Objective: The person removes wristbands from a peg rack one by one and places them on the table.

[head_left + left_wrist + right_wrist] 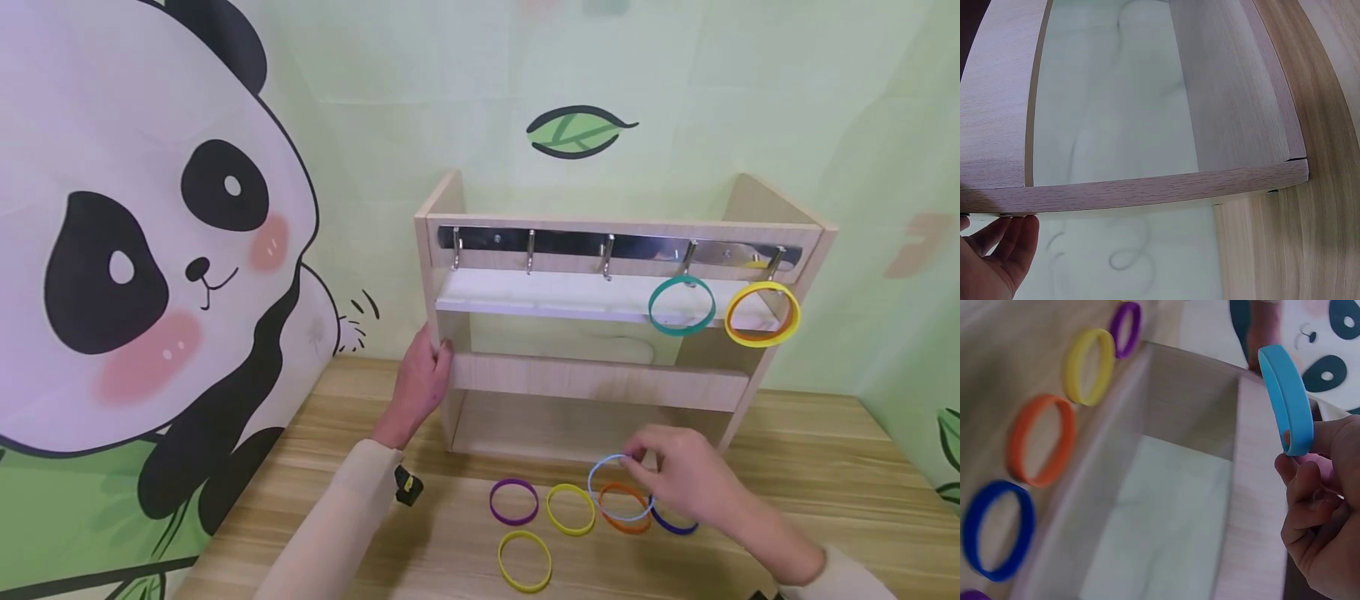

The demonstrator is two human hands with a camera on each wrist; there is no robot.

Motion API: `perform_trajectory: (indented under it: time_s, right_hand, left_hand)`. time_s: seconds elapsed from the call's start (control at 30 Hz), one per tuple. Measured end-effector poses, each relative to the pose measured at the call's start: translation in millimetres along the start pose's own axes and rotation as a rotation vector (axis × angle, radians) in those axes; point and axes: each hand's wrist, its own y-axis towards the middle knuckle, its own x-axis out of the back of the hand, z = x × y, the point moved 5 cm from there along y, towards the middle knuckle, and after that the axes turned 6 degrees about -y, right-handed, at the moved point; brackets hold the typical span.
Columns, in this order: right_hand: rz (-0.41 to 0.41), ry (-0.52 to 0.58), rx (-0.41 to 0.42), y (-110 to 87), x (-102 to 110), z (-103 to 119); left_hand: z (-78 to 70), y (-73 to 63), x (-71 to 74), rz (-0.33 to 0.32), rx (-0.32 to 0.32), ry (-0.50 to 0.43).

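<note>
My right hand (686, 471) pinches a light blue wristband (1297, 406) between thumb and fingers, held up in front of a wooden shelf unit (600, 379). In the head view the band overlaps an orange wristband (626, 527) on the table. My left hand (422, 379) grips the unit's left side panel; in the left wrist view its fingers (1019, 247) lie against the panel's outer side. Along the unit's upper front runs a metal hook rail (570, 242). A teal wristband (678, 331) hangs from its fourth hook, and a yellow one (763, 342) with an orange one from the rightmost.
On the wooden table (810, 500) before the unit lie a purple wristband (513, 522), a yellow one (570, 532), another yellow one (525, 588) nearer me, and a dark blue one (678, 529) partly behind my right hand. A panda-printed backdrop (375, 125) stands behind.
</note>
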Motion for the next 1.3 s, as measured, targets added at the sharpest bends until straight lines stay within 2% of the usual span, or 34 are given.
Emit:
perform_trajectory:
  time_s: [0.2, 0.37, 0.63, 0.77, 0.93, 1.1, 1.3]
  right_hand:
    - [0.114, 0.018, -0.038, -13.5, -24.8, -0.9]
    - [0.165, 0.068, -0.024, -24.1, -42.4, -1.0]
    - [0.344, 0.133, -0.119, -37.0, -64.5, -2.8]
    - [0.357, 0.158, -0.131, -40.9, -72.6, -4.1]
    - [0.341, 0.167, -0.095, -43.5, -82.1, -6.8]
    - [0.38, 0.217, -0.095, -44.7, -91.6, -9.0]
    - [0.377, 0.208, -0.071, -44.5, -101.1, -5.7]
  left_hand:
    - [-1.0, -0.5, 0.3, 0.001, -0.002, -0.004]
    - [-0.9, -0.6, 0.1, 0.001, 0.005, -0.001]
    - [-0.8, -1.1, -0.3, -0.004, 0.004, 0.0]
    - [-1.3, -1.2, 0.3, 0.0, 0.008, -0.004]
    - [-0.9, -0.6, -0.2, 0.003, 0.018, -0.003]
    - [0.3, 0.1, -1.1, 0.003, 0.026, -0.003]
    - [2.1, -0.4, -1.3, 0.006, 0.025, -0.014]
